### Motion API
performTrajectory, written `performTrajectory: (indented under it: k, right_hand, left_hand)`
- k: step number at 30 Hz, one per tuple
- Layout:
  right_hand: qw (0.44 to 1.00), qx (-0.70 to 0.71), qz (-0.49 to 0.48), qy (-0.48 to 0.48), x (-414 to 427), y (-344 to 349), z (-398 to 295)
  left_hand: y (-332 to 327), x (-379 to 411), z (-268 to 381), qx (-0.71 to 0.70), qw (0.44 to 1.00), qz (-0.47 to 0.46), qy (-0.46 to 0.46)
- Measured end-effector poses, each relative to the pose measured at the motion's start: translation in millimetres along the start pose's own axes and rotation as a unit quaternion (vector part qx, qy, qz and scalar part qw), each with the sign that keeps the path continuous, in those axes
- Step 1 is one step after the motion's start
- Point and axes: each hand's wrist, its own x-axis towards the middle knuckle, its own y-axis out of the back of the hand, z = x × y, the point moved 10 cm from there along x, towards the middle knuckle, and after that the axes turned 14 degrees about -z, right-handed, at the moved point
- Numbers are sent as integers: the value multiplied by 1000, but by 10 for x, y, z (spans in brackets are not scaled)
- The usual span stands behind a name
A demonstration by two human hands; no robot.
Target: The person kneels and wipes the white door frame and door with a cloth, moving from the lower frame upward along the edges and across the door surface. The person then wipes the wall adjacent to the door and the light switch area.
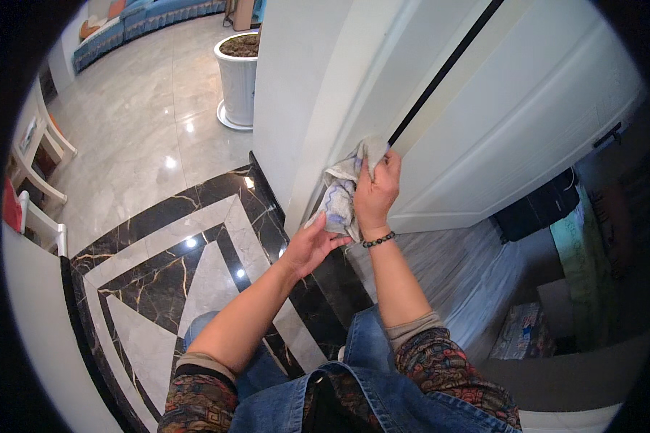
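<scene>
A crumpled whitish cloth with blue-purple marks (pixel 340 201) lies against the lower part of a white door frame (pixel 352 92). My right hand (pixel 378 189), with a dark bead bracelet at its wrist, grips the upper part of the cloth beside the frame's edge. Below and to the left, my left hand (pixel 314 246) has its thumb on the cloth's lower end, the other fingers reaching under it. Just right of the cloth, a black strip (pixel 444 70) runs up between the frame and an open white panelled door (pixel 498 124).
A white plant pot (pixel 238 86) on a saucer stands behind the wall at upper left. White chairs (pixel 43 146) are at far left. Past the door are a dark suitcase (pixel 541 211) and a plastic-wrapped package (pixel 522 330). Patterned marble (pixel 157 287) covers the floor below.
</scene>
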Motion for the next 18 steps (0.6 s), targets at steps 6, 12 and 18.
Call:
performTrajectory:
  k: [6, 12, 18]
  right_hand:
    - [997, -67, -5, 38, 68, 25, -242]
    - [997, -69, -7, 39, 120, 68, -192]
    - [969, 176, -51, -168, 61, 33, 374]
  left_hand:
    - [-103, 28, 11, 15, 999, -33, 5]
    - [-49, 26, -20, 0, 999, -43, -2]
    - [57, -66, -15, 67, 998, -6, 16]
